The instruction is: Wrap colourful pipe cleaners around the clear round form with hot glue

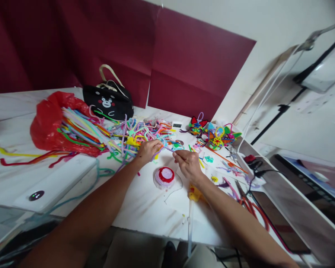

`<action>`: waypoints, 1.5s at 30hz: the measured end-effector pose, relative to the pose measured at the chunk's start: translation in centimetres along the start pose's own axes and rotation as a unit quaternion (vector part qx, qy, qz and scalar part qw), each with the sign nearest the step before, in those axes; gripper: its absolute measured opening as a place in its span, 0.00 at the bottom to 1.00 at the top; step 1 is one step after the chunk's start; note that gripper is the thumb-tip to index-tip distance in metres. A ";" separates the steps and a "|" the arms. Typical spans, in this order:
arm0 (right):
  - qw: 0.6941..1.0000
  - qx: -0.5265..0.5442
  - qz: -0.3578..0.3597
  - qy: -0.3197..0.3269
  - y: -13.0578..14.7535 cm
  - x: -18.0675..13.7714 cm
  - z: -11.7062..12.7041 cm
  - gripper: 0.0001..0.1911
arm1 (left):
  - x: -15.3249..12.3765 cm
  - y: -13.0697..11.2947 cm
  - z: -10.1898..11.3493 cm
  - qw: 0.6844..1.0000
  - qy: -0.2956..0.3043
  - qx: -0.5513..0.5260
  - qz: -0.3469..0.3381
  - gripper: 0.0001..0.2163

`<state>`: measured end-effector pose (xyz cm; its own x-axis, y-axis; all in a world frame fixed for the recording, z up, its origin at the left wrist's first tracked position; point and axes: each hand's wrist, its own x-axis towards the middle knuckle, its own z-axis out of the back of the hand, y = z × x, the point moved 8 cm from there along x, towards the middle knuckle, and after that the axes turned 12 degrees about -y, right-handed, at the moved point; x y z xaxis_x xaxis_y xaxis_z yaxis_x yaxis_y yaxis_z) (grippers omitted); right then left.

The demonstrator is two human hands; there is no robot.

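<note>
My left hand [149,152] pinches a lilac pipe cleaner [169,149], with a loop of it and an orange bit showing by the fingers. The strand runs across to my right hand [187,163], whose fingertips are closed on its other end. Below and between both hands, a round coil of lilac and red pipe cleaner [166,176] lies on the white tabletop. Partly hidden under my right forearm is a yellow glue gun [195,193] with a clear glue stick [190,227] sticking out toward the table's front edge.
A red plastic bag [48,124] spills many pipe cleaners [83,126] leftward and behind my hands. A black bag [108,102] stands at the back. Finished colourful figures [216,139], orange-handled scissors [251,206] and a phone [279,221] lie right. A white power bank-like box [61,180] is left.
</note>
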<state>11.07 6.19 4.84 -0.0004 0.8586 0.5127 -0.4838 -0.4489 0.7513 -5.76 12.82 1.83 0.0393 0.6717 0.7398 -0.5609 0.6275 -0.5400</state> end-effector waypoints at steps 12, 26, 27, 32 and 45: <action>0.980 0.084 -0.177 0.038 -2.3 1.4 -3.3 0.20 | -0.2 -0.7 0.9 0.998 -0.047 0.033 -0.041 0.09; 0.975 0.108 -0.196 0.016 -3.7 3.6 -5.3 0.11 | -0.4 -1.2 0.5 0.996 -0.017 0.045 -0.071 0.10; 0.975 0.108 -0.195 0.018 -3.6 3.5 -5.3 0.12 | -0.4 -1.1 0.4 0.996 -0.015 0.046 -0.069 0.10; 0.978 0.100 -0.180 0.033 -3.5 3.5 -5.2 0.14 | -0.3 -0.9 0.3 0.996 -0.009 0.053 -0.067 0.10; 0.975 0.083 -0.189 0.079 -4.4 4.7 -3.5 0.11 | -0.4 -1.1 0.4 0.995 -0.026 0.054 -0.085 0.08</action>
<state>10.08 13.09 2.51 0.0105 0.9921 0.1250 -0.3275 -0.1147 0.9379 -5.48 11.73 2.27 0.1006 0.5367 0.8378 -0.6353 0.6826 -0.3610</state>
